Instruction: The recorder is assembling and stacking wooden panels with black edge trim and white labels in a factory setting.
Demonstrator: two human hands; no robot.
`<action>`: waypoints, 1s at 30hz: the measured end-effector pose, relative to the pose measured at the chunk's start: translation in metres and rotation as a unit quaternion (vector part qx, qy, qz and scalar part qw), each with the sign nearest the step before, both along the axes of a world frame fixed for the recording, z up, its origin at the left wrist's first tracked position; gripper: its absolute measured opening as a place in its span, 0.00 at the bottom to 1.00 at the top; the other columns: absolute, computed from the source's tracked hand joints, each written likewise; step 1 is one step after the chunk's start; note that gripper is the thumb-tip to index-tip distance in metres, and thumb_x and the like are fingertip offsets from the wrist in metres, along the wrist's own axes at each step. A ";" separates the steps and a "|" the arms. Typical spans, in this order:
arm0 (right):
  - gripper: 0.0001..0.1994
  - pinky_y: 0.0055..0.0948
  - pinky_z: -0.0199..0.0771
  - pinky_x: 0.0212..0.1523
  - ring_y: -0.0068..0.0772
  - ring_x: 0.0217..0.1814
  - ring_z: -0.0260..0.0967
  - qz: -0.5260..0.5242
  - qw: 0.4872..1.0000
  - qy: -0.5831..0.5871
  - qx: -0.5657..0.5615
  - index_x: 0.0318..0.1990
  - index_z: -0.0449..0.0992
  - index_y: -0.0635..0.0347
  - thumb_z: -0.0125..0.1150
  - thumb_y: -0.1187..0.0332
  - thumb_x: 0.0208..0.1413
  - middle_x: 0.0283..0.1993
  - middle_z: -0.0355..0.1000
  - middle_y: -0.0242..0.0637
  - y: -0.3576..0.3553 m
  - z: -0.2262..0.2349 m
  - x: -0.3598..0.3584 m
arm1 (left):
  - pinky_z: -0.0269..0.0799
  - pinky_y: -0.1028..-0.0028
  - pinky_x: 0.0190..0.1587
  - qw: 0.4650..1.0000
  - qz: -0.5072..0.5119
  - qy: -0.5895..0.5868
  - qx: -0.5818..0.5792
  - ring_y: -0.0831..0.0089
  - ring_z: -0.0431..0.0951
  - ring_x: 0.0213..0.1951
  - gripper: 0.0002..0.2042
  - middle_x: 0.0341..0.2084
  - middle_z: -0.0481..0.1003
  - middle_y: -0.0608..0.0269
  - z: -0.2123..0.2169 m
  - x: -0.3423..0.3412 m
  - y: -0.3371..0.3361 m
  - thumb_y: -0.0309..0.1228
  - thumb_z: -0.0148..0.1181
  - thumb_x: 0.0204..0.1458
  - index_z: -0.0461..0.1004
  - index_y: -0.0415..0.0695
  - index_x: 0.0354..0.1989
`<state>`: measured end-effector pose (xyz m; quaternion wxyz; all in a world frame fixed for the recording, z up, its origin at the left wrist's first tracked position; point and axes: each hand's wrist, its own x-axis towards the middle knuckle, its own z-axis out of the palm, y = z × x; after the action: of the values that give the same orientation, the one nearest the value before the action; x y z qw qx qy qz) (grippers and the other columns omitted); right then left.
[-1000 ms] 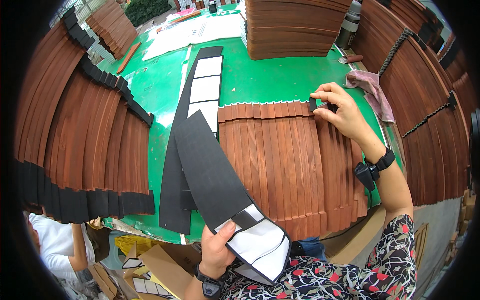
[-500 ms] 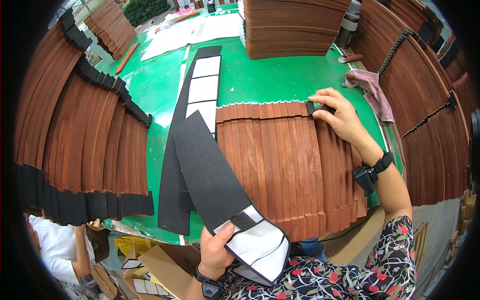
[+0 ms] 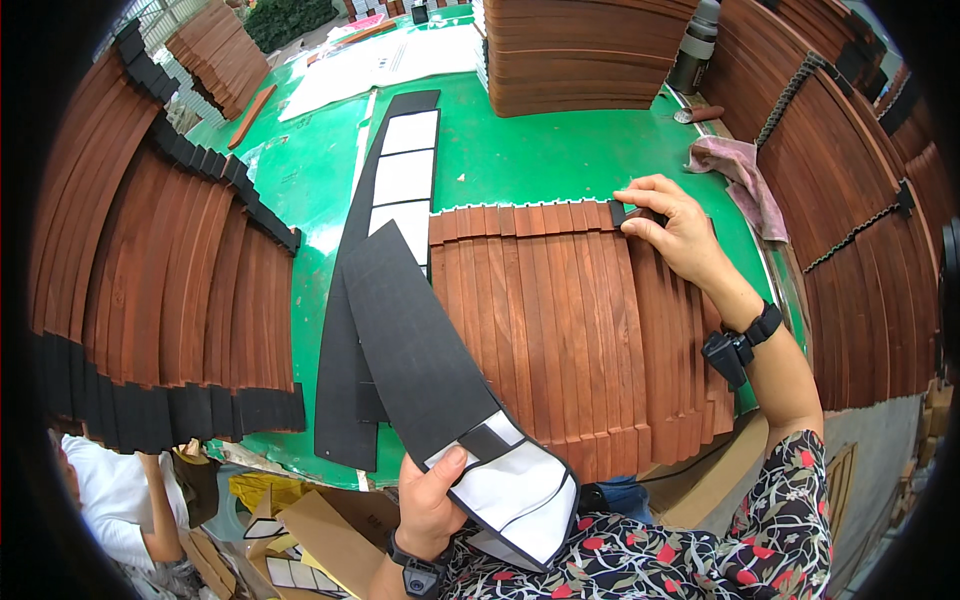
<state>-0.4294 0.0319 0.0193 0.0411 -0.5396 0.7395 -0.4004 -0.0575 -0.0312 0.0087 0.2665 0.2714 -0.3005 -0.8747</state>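
My left hand (image 3: 428, 508) is closed on a long black strip (image 3: 415, 310) with white backing, its lower end curled over so the white side shows. This strip slants up across the left part of a row of reddish-brown wooden slats (image 3: 540, 330). At the far right corner of that row, my right hand (image 3: 672, 225) pinches a small black patch (image 3: 619, 214) against the end of a slat, thumb below and fingers above. Beneath the held strip, more black strips (image 3: 345, 380) lie on the green tabletop, one with white backing squares (image 3: 405, 178) facing up.
Slats with black-covered ends (image 3: 170, 300) are stacked at left. A tall wooden stack (image 3: 580, 55) stands at the back, beside a bottle (image 3: 694, 50). A pink cloth (image 3: 740, 180) hangs over the green table's (image 3: 560, 160) right edge. Another person (image 3: 125, 490) sits at lower left.
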 end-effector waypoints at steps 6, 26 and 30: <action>0.16 0.29 0.70 0.49 0.35 0.49 0.68 -0.002 1.000 -0.018 0.006 0.47 0.78 0.64 0.67 0.74 0.49 0.45 0.72 0.37 -0.001 0.001 0.001 | 0.74 0.65 0.51 1.000 -0.001 -0.005 -0.003 0.62 0.78 0.47 0.19 0.47 0.75 0.51 0.000 0.000 0.000 0.26 0.56 0.56 0.66 0.34 0.55; 0.16 0.29 0.72 0.51 0.35 0.51 0.70 0.011 0.998 -0.063 0.008 0.48 0.78 0.64 0.66 0.72 0.50 0.47 0.72 0.39 0.000 -0.001 -0.001 | 0.74 0.64 0.51 1.000 0.003 -0.017 -0.010 0.61 0.77 0.48 0.20 0.48 0.75 0.51 0.000 0.001 0.000 0.27 0.57 0.55 0.65 0.34 0.56; 0.16 0.30 0.71 0.51 0.36 0.50 0.70 0.009 1.000 -0.025 0.004 0.48 0.78 0.64 0.66 0.72 0.51 0.47 0.72 0.39 0.000 -0.001 -0.002 | 0.73 0.64 0.52 1.000 0.000 -0.020 -0.010 0.61 0.77 0.48 0.20 0.48 0.75 0.51 0.001 0.001 0.000 0.27 0.57 0.55 0.65 0.34 0.56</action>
<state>-0.4312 0.0323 0.0186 0.0660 -0.5359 0.7347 -0.4106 -0.0566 -0.0312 0.0094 0.2630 0.2862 -0.3141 -0.8662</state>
